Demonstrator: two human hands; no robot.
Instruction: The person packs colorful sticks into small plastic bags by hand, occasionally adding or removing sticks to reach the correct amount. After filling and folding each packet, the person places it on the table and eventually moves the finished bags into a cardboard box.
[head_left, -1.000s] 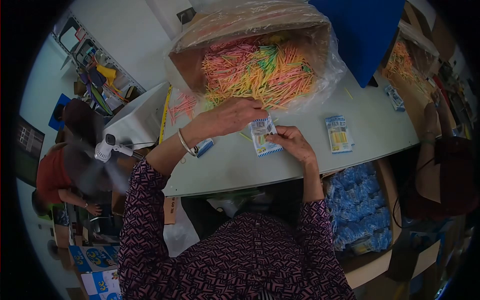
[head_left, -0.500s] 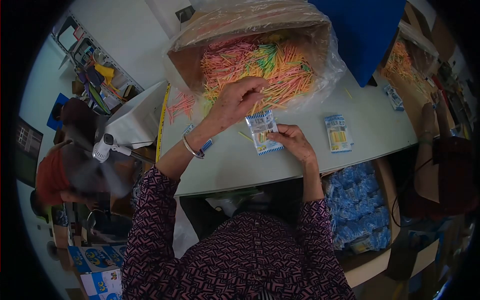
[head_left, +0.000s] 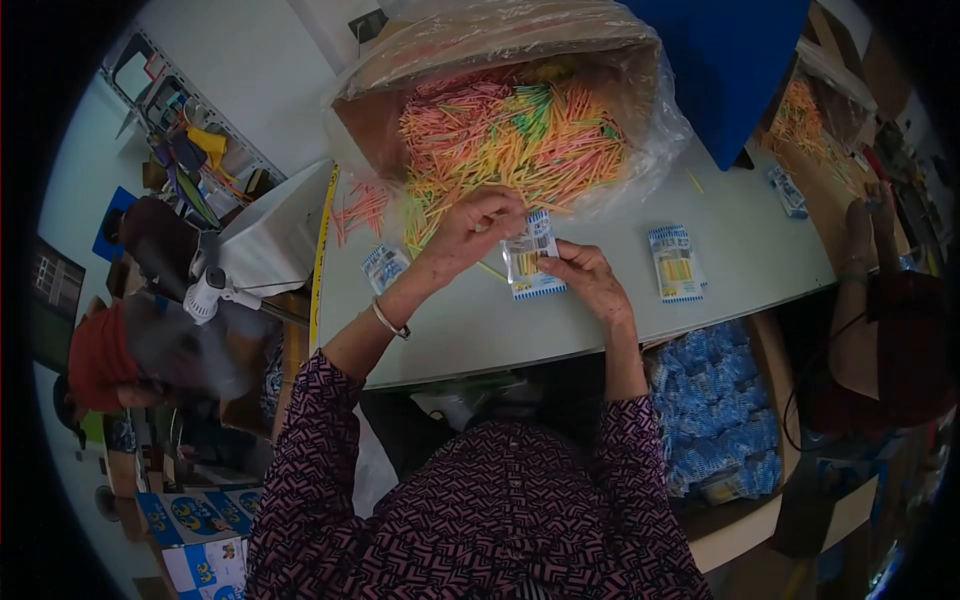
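A small blue-and-white printed packet [head_left: 535,262], with a clear window showing yellow sticks, is held just over the table. My right hand [head_left: 592,283] grips its right side, thumb across the front. My left hand [head_left: 470,238] is at the packet's upper left corner, fingers curled together; whether they pinch the packet or a stick is hidden. Behind both hands, an open cardboard box [head_left: 372,125] lined with clear plastic lies tipped towards me, full of thin pink, orange, yellow and green sticks [head_left: 520,135].
More packets lie on the table: one packet [head_left: 677,264] to the right, another packet [head_left: 384,268] to the left. Loose pink sticks [head_left: 362,212] lie beside the box. Below the table edge, a carton holds many blue packets [head_left: 715,415]. A small fan [head_left: 208,295] spins at left; co-workers sit either side.
My left hand has come down from in front of the sticks to the packet's top corner. The packet has tilted and shifted slightly; the left packet is now uncovered by my forearm.
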